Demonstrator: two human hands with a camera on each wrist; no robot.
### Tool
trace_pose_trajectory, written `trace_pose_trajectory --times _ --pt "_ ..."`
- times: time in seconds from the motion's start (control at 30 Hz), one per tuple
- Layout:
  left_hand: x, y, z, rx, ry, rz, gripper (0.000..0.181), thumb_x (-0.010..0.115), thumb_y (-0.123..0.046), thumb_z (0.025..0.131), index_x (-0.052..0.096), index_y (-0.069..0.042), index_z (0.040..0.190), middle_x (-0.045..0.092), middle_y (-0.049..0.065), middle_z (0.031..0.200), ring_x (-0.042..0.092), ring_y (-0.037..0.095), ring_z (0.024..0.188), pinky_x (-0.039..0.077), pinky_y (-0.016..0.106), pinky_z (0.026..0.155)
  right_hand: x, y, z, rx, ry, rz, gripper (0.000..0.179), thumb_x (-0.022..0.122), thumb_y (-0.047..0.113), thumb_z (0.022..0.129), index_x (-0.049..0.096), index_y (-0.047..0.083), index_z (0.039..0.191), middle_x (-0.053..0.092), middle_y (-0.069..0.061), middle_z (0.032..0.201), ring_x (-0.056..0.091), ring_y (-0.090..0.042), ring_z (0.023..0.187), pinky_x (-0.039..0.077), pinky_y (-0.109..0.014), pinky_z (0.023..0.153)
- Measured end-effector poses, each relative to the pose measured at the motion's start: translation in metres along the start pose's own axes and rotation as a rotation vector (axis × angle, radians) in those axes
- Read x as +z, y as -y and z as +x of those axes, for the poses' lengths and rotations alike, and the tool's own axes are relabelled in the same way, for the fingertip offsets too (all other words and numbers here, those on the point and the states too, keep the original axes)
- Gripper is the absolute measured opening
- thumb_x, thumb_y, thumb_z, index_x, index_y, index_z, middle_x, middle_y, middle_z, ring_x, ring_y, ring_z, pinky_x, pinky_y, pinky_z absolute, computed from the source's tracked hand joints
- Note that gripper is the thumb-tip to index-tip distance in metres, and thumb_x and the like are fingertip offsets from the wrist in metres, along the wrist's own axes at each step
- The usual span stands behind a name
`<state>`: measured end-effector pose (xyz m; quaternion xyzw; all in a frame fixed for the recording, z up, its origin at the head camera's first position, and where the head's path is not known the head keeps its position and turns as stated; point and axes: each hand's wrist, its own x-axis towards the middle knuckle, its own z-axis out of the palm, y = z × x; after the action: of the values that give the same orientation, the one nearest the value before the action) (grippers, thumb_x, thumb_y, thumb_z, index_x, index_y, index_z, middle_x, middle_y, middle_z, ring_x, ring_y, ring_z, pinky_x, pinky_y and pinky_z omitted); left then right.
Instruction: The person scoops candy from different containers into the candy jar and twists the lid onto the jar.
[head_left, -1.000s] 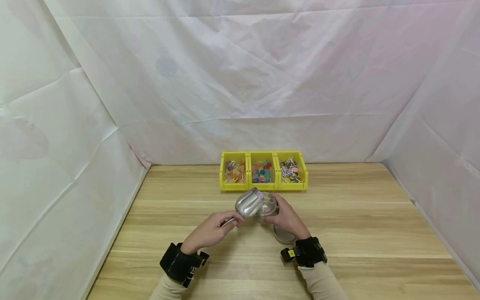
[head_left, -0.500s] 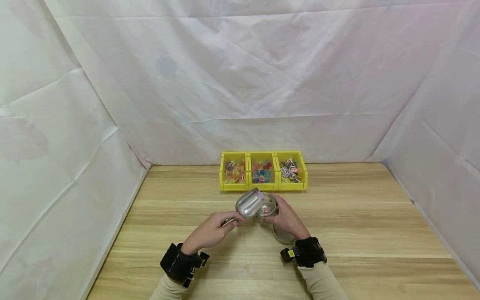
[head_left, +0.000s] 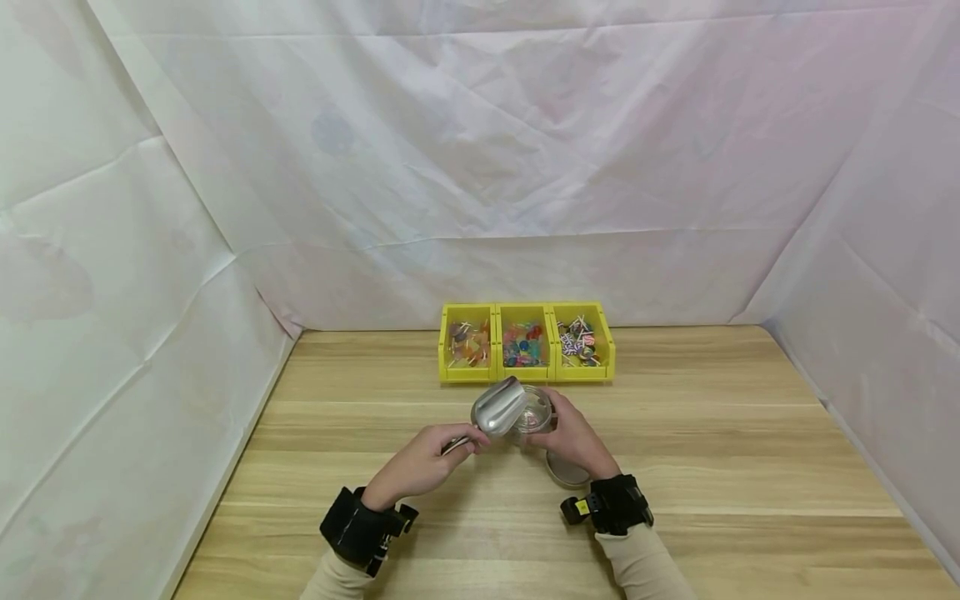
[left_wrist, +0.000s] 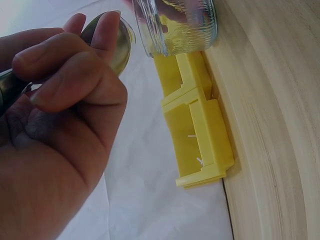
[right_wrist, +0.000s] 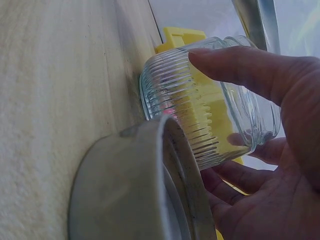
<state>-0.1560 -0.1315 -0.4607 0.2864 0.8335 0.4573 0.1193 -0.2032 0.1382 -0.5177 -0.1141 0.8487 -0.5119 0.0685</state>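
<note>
My left hand (head_left: 423, 457) holds a metal scoop (head_left: 498, 407) by its handle, the fingers curled round it. The scoop tilts with its mouth over the rim of a clear glass jar (head_left: 536, 414). My right hand (head_left: 573, 433) grips the side of this jar, with thumb and fingers on opposite sides in the right wrist view. Something small and pink (right_wrist: 170, 112) shows low in the ribbed jar. Beside the right hand, a round lid (head_left: 567, 471) lies on the table. In the left wrist view, my fingers hide part of the scoop.
Behind the jar stand three joined yellow bins (head_left: 527, 375). The left bin holds orange-toned lollipops (head_left: 469, 343), the middle one colourful wrapped candies (head_left: 523, 345), the right one striped lollipops (head_left: 580, 340). White cloth (head_left: 480, 167) hangs behind and at both sides of the wooden table (head_left: 750, 467).
A pinkish piece at the scoop's mouth in the earlier frames no longer shows there. Both hands, the scoop and the jar have stayed almost in place.
</note>
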Motion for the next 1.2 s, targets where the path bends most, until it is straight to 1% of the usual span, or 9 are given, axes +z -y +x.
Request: trace_pose_trajectory --times 0.27,0.37,0.5,0.6,0.73,0.93,1.0,1.13,1.2 --pt "0.0007 0.0028 0.0008 0.006 0.0 0.018 0.021 0.054 -0.013 0.102 0.069 -0.022 0.113 0.071 0.0 0.102 0.064 0.013 0.095 0.053 0.028 0.083 -0.0004 0.0001 0.0002 0.0 0.005 -0.004 0.08 0.085 0.003 0.075 0.044 0.005 0.144 0.055 -0.013 0.135 0.056 -0.029 0.121 0.05 -0.046 0.099" --pt "0.0006 0.0028 0.0009 0.005 -0.006 0.029 0.021 0.054 -0.012 0.102 0.069 -0.022 0.113 0.07 -0.002 0.101 0.064 0.011 0.094 0.053 0.028 0.082 -0.0005 0.0001 0.0002 0.004 0.004 -0.004 0.08 0.084 0.002 0.075 0.044 0.005 0.145 0.055 -0.014 0.136 0.055 -0.03 0.121 0.049 -0.047 0.099" --pt "0.0006 0.0022 0.0005 0.002 -0.014 0.026 0.021 0.054 -0.012 0.102 0.069 -0.022 0.113 0.069 -0.007 0.098 0.064 0.016 0.095 0.053 0.028 0.081 -0.0007 -0.0006 0.0008 0.003 0.009 -0.003 0.081 0.084 0.002 0.075 0.043 0.005 0.145 0.055 -0.015 0.137 0.055 -0.031 0.121 0.049 -0.047 0.1" --pt "0.0003 0.0011 -0.0001 -0.001 -0.02 0.016 0.021 0.054 -0.012 0.102 0.069 -0.022 0.112 0.068 -0.008 0.097 0.064 0.019 0.095 0.052 0.027 0.079 -0.0013 -0.0003 0.0006 0.002 0.015 -0.001 0.081 0.084 0.003 0.076 0.042 0.005 0.145 0.054 -0.016 0.138 0.055 -0.032 0.122 0.049 -0.048 0.1" --pt "-0.0001 -0.0005 -0.0006 -0.008 -0.026 -0.005 0.02 0.055 -0.012 0.102 0.069 -0.022 0.112 0.068 -0.007 0.098 0.064 0.021 0.096 0.052 0.027 0.079 -0.0017 0.0007 -0.0004 0.001 0.016 0.004 0.081 0.084 0.005 0.077 0.042 0.004 0.145 0.053 -0.017 0.139 0.054 -0.034 0.123 0.048 -0.05 0.101" --pt "-0.0004 -0.0005 -0.0009 -0.006 -0.028 -0.024 0.021 0.054 -0.012 0.102 0.069 -0.021 0.113 0.07 0.002 0.102 0.065 0.024 0.097 0.052 0.027 0.08 -0.0017 0.0018 -0.0011 -0.009 0.025 0.026 0.08 0.084 0.004 0.077 0.042 0.003 0.145 0.053 -0.018 0.139 0.053 -0.036 0.124 0.047 -0.052 0.102" --pt "-0.0004 0.0002 -0.0009 -0.007 -0.031 -0.022 0.021 0.054 -0.011 0.102 0.069 -0.021 0.113 0.07 0.002 0.104 0.065 0.025 0.098 0.053 0.027 0.08 -0.0016 0.0022 -0.0009 -0.005 0.026 0.024 0.08 0.084 0.004 0.077 0.042 0.004 0.145 0.054 -0.018 0.138 0.054 -0.035 0.124 0.047 -0.051 0.102" --pt "-0.0007 0.0022 -0.0003 -0.008 -0.037 -0.017 0.023 0.054 -0.01 0.101 0.069 -0.021 0.114 0.07 -0.002 0.103 0.065 0.026 0.098 0.053 0.027 0.079 -0.0015 0.0014 -0.0003 0.002 0.022 0.011 0.081 0.084 0.005 0.076 0.042 0.004 0.145 0.055 -0.016 0.137 0.054 -0.033 0.123 0.048 -0.05 0.102" --pt "-0.0009 0.0033 0.0002 -0.005 -0.04 -0.015 0.023 0.053 -0.01 0.102 0.069 -0.021 0.114 0.07 -0.005 0.102 0.066 0.022 0.097 0.053 0.027 0.077 -0.0015 0.0004 0.0001 0.007 0.02 0.005 0.081 0.085 0.005 0.076 0.042 0.005 0.145 0.055 -0.015 0.137 0.054 -0.032 0.123 0.047 -0.049 0.102"
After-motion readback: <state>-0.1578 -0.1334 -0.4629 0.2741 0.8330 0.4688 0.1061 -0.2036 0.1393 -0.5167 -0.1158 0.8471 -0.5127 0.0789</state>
